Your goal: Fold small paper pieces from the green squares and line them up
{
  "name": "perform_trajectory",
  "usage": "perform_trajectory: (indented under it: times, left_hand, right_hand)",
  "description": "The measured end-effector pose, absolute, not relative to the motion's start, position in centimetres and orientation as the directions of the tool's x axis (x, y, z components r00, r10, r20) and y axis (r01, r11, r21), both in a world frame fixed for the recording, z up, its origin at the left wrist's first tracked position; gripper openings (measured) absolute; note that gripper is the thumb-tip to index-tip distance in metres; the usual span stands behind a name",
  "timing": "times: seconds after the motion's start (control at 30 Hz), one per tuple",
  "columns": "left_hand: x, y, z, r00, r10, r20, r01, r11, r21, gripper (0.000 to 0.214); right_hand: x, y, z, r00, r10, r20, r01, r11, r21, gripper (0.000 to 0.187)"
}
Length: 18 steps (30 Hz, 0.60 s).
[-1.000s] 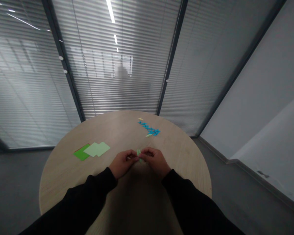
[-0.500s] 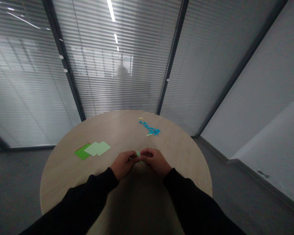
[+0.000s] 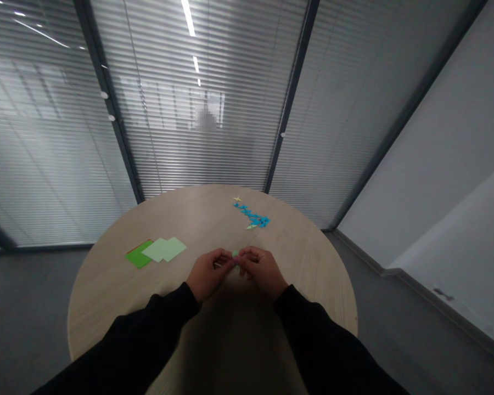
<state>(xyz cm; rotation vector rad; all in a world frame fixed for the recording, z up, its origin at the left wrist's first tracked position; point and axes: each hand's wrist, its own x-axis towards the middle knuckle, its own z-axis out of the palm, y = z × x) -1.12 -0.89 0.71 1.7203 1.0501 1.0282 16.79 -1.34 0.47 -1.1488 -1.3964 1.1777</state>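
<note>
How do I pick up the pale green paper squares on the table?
Probably pinch the pale green paper squares at their right corner, coming from the near side. They lie flat and thin, and that corner sits on bare wood, while their other end overlaps the darker green sheet. Your left hand is closest, once it lets go of the small folded green paper.

A round, light wood-grain tabletop [image 3: 214, 219] is carrying several paper pieces. Toward its left edge, a dark green paper sheet [image 3: 136, 257] is lying partly beneath two overlapping pale green paper squares [image 3: 164, 249]. Near the far edge, right of centre, small blue origami pieces [image 3: 253, 218] are lying in a loose strip, with a pale green folded piece [image 3: 251, 226] touching its near end and a small pale yellow folded piece [image 3: 237, 199] just beyond its far end.
</note>
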Motion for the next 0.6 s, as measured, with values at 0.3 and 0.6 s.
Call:
perform_trajectory:
  times: [0.3, 0.6]
  left_hand:
    - [-0.9, -1.2, 0.8, 0.193, 0.959, 0.208, 0.160, -0.240, 0.958, 0.025]
    - [-0.2, -1.2, 0.4, 0.092, 0.955, 0.280, 0.086, -0.288, 0.954, 0.018]
  right_hand:
    - [16.1, -0.9, -0.5, -0.072, 0.982, 0.172, -0.063, 0.168, -0.984, 0.029]
    - [15.5, -0.9, -0.8, -0.020, 0.988, 0.153, -0.150, 0.148, -0.978, 0.029]
